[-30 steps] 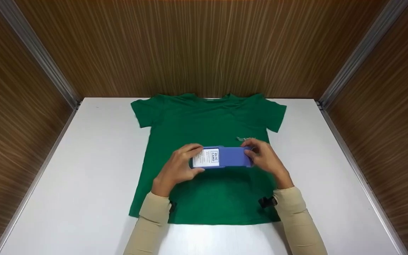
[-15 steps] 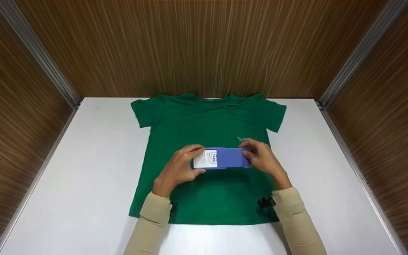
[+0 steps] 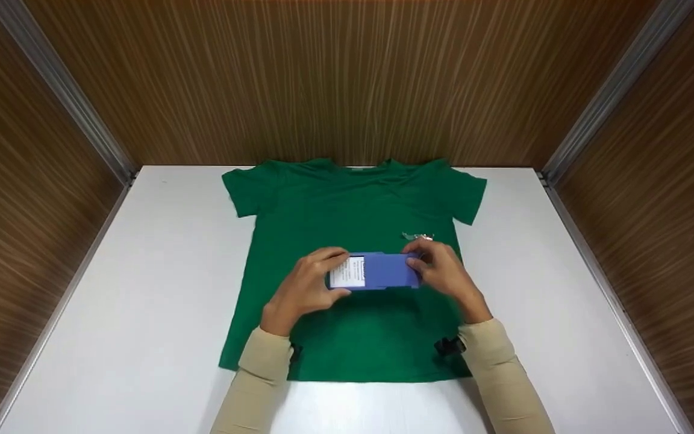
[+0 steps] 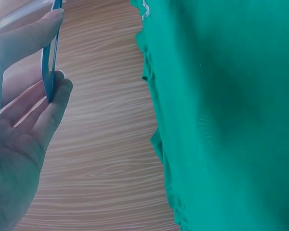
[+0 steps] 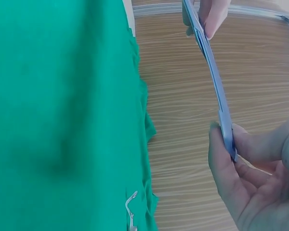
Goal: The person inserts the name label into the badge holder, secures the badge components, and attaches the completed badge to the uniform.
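Note:
A purple-blue card holder (image 3: 390,269) with a sliding part is held up over a green T-shirt (image 3: 329,205). A white printed card (image 3: 349,273) shows in its left portion, the rest covered by the blue plastic. My left hand (image 3: 303,290) grips the left end, thumb on one edge and fingers on the other. At the right end, my right hand (image 3: 446,276) pinches the sliding part between thumb and fingers. In the right wrist view the holder (image 5: 216,82) appears edge-on, thin and slightly bowed, with both hands on it.
The T-shirt lies spread on a white table (image 3: 160,289). A small silvery clip or chain (image 3: 417,236) lies on the shirt just beyond my right hand. Wood-patterned panels (image 3: 347,84) stand behind and at both sides.
My right hand has moved a little left with the sliding part. Less of the white card shows, and the holder looks shorter. My left hand keeps its grip, nearly still.

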Motion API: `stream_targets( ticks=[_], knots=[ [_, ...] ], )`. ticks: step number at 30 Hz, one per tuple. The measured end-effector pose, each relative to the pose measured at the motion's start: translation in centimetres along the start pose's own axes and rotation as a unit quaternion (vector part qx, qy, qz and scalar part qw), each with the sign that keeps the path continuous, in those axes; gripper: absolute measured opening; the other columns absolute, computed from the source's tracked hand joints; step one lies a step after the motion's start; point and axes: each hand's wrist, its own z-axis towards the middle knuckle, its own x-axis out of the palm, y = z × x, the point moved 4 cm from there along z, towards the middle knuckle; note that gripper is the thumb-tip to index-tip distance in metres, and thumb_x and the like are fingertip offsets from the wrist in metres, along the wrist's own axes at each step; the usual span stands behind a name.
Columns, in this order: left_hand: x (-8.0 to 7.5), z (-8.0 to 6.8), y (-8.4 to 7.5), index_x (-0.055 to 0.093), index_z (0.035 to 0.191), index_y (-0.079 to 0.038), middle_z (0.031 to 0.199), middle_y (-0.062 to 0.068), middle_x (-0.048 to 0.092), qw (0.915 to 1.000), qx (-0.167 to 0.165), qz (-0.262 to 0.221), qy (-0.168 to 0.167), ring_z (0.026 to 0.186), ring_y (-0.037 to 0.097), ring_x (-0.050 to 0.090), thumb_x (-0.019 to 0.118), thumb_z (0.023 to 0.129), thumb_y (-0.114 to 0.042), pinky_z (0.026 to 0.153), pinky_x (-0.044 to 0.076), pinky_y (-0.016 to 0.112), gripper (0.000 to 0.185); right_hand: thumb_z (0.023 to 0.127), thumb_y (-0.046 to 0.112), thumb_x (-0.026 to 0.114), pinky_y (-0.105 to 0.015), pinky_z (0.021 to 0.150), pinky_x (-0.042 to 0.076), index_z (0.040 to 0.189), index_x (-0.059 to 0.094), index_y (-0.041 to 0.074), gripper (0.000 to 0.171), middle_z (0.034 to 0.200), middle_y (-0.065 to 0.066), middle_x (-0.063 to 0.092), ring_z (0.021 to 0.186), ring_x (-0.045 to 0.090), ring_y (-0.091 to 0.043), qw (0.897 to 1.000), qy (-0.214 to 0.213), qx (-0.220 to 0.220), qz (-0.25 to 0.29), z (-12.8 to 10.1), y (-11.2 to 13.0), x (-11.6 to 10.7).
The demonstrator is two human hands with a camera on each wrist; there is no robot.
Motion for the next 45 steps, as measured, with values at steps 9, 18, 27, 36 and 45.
stream_targets(
  ticks=[9,18,27,36,45],
  knots=[
    [0.2,0.0,-0.5,0.064,0.138,-0.001,0.141,0.015,0.064,1.0000,0.007,0.003,0.005,0.127,0.031,0.063,0.088,0.083,-0.022,0.108,0.053,0.049,0.064,0.100,0.003,0.064,-0.035,0.075,0.062,0.112,0.071,0.001,0.014,0.111,-0.019,0.073,0.090,0.072,-0.025,1.000,0.001,-0.008,0.009,-0.1,0.5,0.8],
    [0.4,0.2,-0.6,0.064,0.139,-0.001,0.140,0.014,0.064,0.9999,0.006,-0.003,0.016,0.127,0.031,0.063,0.088,0.083,-0.023,0.108,0.053,0.048,0.064,0.101,0.004,0.063,-0.031,0.070,0.061,0.115,0.071,0.001,0.016,0.112,-0.020,0.074,0.088,0.071,-0.025,1.000,0.012,-0.011,0.022,0.0,1.0,1.2],
    [0.2,0.1,-0.5,0.063,0.140,-0.003,0.142,0.013,0.063,0.9998,0.000,-0.010,0.015,0.128,0.031,0.063,0.087,0.085,-0.023,0.108,0.053,0.048,0.064,0.101,0.007,0.064,-0.035,0.068,0.064,0.126,0.066,0.002,0.025,0.109,-0.023,0.073,0.087,0.072,-0.027,0.998,0.032,0.014,0.045,-0.1,0.8,0.7],
    [-0.6,0.0,0.0,0.063,0.140,-0.002,0.142,0.015,0.063,0.9998,-0.011,-0.011,-0.011,0.128,0.033,0.062,0.088,0.083,-0.020,0.108,0.052,0.051,0.065,0.101,0.006,0.064,-0.028,0.064,0.063,0.128,0.062,-0.006,0.029,0.096,-0.025,0.072,0.073,0.074,-0.028,0.995,0.041,0.025,0.084,-0.1,0.6,0.0],
    [-0.4,0.0,-0.2,0.063,0.139,0.000,0.140,0.016,0.064,0.9998,0.017,0.006,-0.012,0.127,0.032,0.063,0.088,0.083,-0.020,0.107,0.053,0.048,0.065,0.099,0.005,0.066,-0.043,0.064,0.064,0.125,0.062,-0.007,0.029,0.096,-0.026,0.075,0.069,0.076,-0.029,0.995,0.035,0.045,0.080,-0.1,0.6,0.4]
  ],
)
